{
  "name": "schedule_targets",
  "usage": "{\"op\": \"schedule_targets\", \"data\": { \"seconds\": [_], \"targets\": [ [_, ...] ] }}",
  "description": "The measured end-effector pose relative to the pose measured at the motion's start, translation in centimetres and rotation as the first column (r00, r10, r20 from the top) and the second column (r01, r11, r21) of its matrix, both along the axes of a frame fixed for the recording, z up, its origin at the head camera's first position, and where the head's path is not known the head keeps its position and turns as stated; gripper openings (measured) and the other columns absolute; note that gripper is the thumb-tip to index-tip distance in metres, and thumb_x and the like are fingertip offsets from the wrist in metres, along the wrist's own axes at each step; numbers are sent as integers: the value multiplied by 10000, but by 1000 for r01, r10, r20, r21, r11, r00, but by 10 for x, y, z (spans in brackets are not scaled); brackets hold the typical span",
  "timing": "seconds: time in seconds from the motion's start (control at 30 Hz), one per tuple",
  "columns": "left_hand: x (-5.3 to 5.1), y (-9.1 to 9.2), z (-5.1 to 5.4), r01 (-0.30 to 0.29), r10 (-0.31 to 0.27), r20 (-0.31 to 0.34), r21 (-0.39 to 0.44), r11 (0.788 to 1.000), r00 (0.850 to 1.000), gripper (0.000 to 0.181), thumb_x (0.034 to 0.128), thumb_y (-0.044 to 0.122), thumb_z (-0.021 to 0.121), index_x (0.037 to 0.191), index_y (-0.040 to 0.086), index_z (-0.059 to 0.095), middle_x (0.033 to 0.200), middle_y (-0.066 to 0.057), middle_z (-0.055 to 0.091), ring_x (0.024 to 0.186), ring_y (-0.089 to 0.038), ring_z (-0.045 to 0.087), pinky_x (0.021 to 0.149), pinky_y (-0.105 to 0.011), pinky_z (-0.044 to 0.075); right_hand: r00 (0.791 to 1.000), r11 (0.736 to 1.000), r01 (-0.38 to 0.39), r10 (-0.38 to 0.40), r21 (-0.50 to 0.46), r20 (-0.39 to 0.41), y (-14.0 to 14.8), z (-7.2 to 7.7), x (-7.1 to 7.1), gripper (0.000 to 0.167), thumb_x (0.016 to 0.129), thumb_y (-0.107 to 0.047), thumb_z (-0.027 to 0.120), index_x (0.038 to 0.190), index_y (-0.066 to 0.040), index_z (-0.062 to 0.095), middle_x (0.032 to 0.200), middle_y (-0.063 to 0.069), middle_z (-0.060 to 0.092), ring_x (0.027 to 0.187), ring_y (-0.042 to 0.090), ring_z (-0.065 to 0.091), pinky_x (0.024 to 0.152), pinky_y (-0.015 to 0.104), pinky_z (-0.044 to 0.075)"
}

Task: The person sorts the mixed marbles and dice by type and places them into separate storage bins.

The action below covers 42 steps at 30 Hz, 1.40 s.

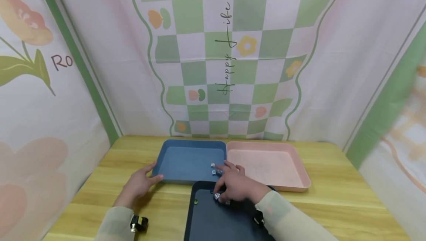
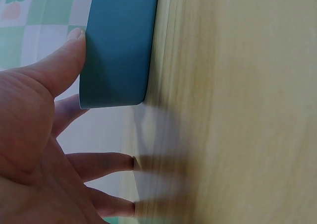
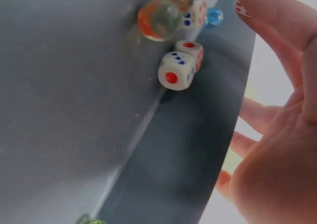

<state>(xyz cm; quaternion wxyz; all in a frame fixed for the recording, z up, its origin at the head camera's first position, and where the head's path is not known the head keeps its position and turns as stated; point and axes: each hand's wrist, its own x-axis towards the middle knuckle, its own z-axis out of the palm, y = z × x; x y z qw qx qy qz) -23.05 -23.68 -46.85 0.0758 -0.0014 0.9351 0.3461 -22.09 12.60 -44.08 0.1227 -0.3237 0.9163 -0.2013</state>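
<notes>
My left hand (image 1: 138, 183) is at the near left corner of the blue tray (image 1: 186, 159). Its thumb touches the rim in the left wrist view; the other fingers are spread, two with tips on the table. Over the far end of the dark tray (image 1: 213, 222), my right hand (image 1: 236, 185) pinches a white die (image 1: 217, 196) between thumb and index finger. Several dice (image 1: 213, 165) lie in the blue tray's near right corner. Inside the dark tray, the right wrist view shows more dice (image 3: 176, 71), an orange-and-clear marble (image 3: 158, 21) and a small blue marble (image 3: 214, 17).
A pink tray (image 1: 263, 163) adjoins the blue one on the right. A green marble (image 1: 195, 201) lies at the dark tray's left wall. All three trays stand on a wood-grain table (image 1: 342, 196), with patterned cloth (image 1: 246, 74) hanging behind it.
</notes>
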Motion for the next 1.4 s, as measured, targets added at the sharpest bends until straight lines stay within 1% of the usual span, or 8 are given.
{"op": "schedule_targets", "data": {
  "seconds": [0.3,0.43,0.67,0.9,1.0,1.1,1.3,1.4],
  "targets": [
    [0,1,3,4,-4,-6,-11,1000,1000,787,938,540,634,1564,162,343,1510,-298,347,1341,-550,323,1044,-705,273,998,997,65,-66,-43,-9,2,12,-5,134,836,-287,796,887,-406,758,1569,133,336,1458,461,102,1052,721,141],
    [0,0,4,1,-1,-7,-14,1000,1000,793,930,543,642,1561,161,348,1504,-303,351,1334,-551,333,1040,-706,276,989,987,147,-148,-62,-14,-1,17,-8,120,854,-272,794,910,-373,763,1554,164,348,1454,463,116,1029,725,171],
    [2,0,5,-9,9,3,-8,1000,1000,793,928,534,650,1561,164,348,1501,-303,356,1334,-546,340,1038,-706,280,945,944,320,-324,-85,-43,-8,18,-12,120,865,-251,789,960,-324,781,1531,181,384,1439,464,172,995,720,221],
    [1,1,4,-10,10,6,-4,1000,1000,791,926,532,654,1564,182,343,1512,-288,349,1343,-540,331,1044,-708,264,872,858,487,-489,-163,32,-13,24,-16,136,892,-273,767,1027,-285,777,1581,165,304,1435,439,204,970,717,276],
    [0,-1,3,-22,22,14,-13,1000,1000,789,926,527,659,1564,188,342,1510,-287,353,1342,-538,337,1043,-708,267,863,837,505,-497,-209,92,-14,25,-18,154,913,-260,748,1065,-266,765,1529,149,385,1334,411,377,977,705,306],
    [-1,-1,2,-24,24,17,-16,1000,1000,787,927,528,658,1565,195,340,1512,-285,351,1343,-537,335,1045,-706,266,856,824,516,-502,-233,122,-14,26,-21,165,924,-244,735,1087,-255,760,1485,135,440,1281,393,441,987,692,317],
    [-2,-1,0,-14,14,9,1,1000,1000,782,930,511,663,1564,189,339,1518,-285,340,1352,-536,319,1059,-695,257,841,810,539,-531,-230,103,-13,24,-26,147,928,-246,729,1069,-262,767,1577,172,311,1425,453,236,1037,737,206],
    [-3,0,-1,-14,15,8,-3,1000,1000,778,931,508,663,1564,192,340,1518,-284,342,1353,-534,320,1060,-693,260,837,807,544,-539,-231,91,-14,22,-28,142,925,-246,733,1061,-251,770,1568,181,325,1416,469,243,1020,749,204]
  ]
}}
